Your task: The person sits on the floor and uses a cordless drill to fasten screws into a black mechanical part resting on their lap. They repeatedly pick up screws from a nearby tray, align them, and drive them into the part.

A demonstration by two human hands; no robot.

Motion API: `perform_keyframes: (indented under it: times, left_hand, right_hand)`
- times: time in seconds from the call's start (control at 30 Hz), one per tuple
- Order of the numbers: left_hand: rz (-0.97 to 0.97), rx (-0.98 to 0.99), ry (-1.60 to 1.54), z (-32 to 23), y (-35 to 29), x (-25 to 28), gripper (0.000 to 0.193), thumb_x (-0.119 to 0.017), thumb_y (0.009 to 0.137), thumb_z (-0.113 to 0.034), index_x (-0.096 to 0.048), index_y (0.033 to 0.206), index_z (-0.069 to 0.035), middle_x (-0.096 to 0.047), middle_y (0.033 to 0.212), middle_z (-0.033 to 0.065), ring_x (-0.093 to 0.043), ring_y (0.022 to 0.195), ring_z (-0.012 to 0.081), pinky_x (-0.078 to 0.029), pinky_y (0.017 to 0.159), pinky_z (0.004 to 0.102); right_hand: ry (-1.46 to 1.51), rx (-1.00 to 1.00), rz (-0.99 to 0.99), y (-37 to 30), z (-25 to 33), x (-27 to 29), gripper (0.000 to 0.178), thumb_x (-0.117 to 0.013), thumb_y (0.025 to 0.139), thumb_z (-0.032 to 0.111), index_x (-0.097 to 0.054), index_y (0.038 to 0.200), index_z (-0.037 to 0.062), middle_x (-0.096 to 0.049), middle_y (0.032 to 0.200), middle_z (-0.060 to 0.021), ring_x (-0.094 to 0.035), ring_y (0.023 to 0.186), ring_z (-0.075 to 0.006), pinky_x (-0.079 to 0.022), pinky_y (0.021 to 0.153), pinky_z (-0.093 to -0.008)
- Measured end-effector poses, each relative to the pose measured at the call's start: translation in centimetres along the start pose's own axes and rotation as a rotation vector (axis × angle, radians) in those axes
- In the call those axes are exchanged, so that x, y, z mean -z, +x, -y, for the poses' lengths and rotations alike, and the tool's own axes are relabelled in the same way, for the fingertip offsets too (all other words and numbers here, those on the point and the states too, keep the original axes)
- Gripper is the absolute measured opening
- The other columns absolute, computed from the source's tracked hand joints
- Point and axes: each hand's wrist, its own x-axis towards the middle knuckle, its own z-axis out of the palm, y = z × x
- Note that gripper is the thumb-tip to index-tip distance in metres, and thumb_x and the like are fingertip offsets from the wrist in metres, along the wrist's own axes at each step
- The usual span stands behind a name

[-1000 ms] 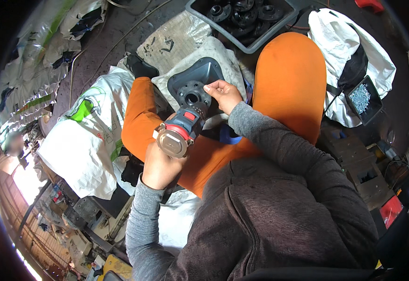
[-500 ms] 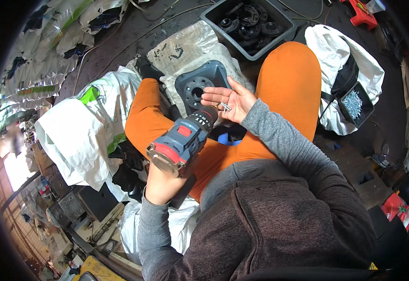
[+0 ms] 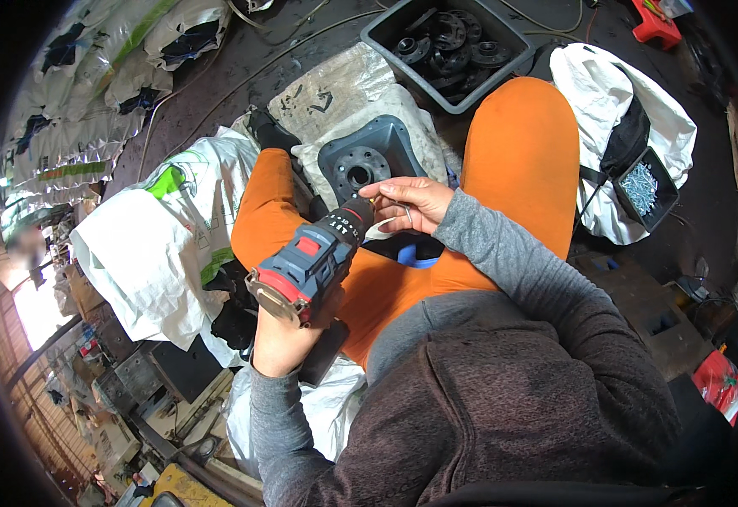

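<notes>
My left hand (image 3: 289, 342) is wrapped round the grip of a blue-grey and red cordless drill (image 3: 314, 258), its chuck aimed forward and to the right. My right hand (image 3: 420, 201) is half closed just beyond the chuck, fingertips pinched at the drill's tip. A small metal screw (image 3: 406, 209) shows between its curled fingers; any others in the palm are hidden. Just past my hands, a grey flared housing (image 3: 396, 145) lies on a pale cloth. A round dark flange (image 3: 346, 160) with a centre hole and a ring of small holes sits at its near left side.
A grey bin (image 3: 517, 69) of dark flanged parts stands beyond my right knee. To the right, a small black tray (image 3: 655, 221) of loose screws rests against a white sack (image 3: 584, 72). Another white sack (image 3: 145, 262) lies at left. Cables (image 3: 276, 52) run across the floor.
My right hand has turned over from an open palm showing screws to a pinch at the drill tip. The drill has shifted slightly left and toward me.
</notes>
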Motion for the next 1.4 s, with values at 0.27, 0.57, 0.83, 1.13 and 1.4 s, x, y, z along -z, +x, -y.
perform_keyframes:
  times: [0.27,0.57,0.83,1.13,1.4]
  left_hand:
    - [0.002,-0.113,0.192,0.7,0.6,0.3,0.02,-0.068,0.08,-0.002,-0.067,0.1,-0.001,-0.067,0.084,0.0054,-0.062,0.064,0.0133,-0.049,0.055,0.0282]
    - [0.056,-0.157,0.239,-0.1,1.7,-0.8,0.022,-0.07,0.077,-0.002,-0.067,0.098,-0.002,-0.068,0.087,0.0085,-0.066,0.077,0.0217,-0.052,0.069,0.0345]
    - [0.066,-0.182,0.341,0.5,2.1,-1.6,0.037,-0.071,0.074,-0.005,-0.063,0.109,-0.004,-0.066,0.102,0.0122,-0.066,0.09,0.0277,-0.053,0.078,0.0371]
    - [0.078,0.128,0.39,-1.5,2.0,-2.7,0.044,-0.072,0.073,-0.007,-0.064,0.116,-0.006,-0.064,0.121,0.0104,-0.067,0.1,0.0258,-0.052,0.089,0.0363]
    - [0.096,-0.166,0.404,-0.1,3.3,0.2,0.035,-0.071,0.074,-0.008,-0.065,0.108,-0.006,-0.067,0.098,0.0111,-0.066,0.088,0.0276,-0.053,0.078,0.0385]
  right_hand:
    - [0.22,0.042,-0.14,1.0,-0.4,0.4,0.025,-0.046,0.102,0.023,-0.05,0.12,0.0049,-0.063,0.115,-0.0159,-0.063,0.108,-0.0255,-0.056,0.087,-0.041]
    - [0.304,0.055,-0.152,2.2,-1.4,0.0,0.02,-0.034,0.104,0.027,-0.048,0.108,0.0131,-0.055,0.134,-0.0179,-0.056,0.12,-0.0277,-0.054,0.089,-0.0414]
    - [0.33,0.053,-0.185,2.2,-1.6,-0.3,0.022,-0.039,0.103,0.029,-0.051,0.103,0.0116,-0.053,0.135,-0.0199,-0.053,0.123,-0.0298,-0.05,0.097,-0.046]
    - [0.254,-0.058,-0.413,1.9,-0.8,-2.1,0.032,-0.035,0.104,0.04,-0.049,0.107,0.0115,-0.065,0.111,-0.0103,-0.062,0.087,-0.0147,-0.052,0.074,-0.0343]
    - [0.151,0.08,-0.397,2.9,-1.4,0.3,0.032,-0.057,0.097,0.04,-0.065,0.095,0.0086,-0.053,0.073,0.006,-0.051,0.066,-0.0053,-0.05,0.067,-0.0245]
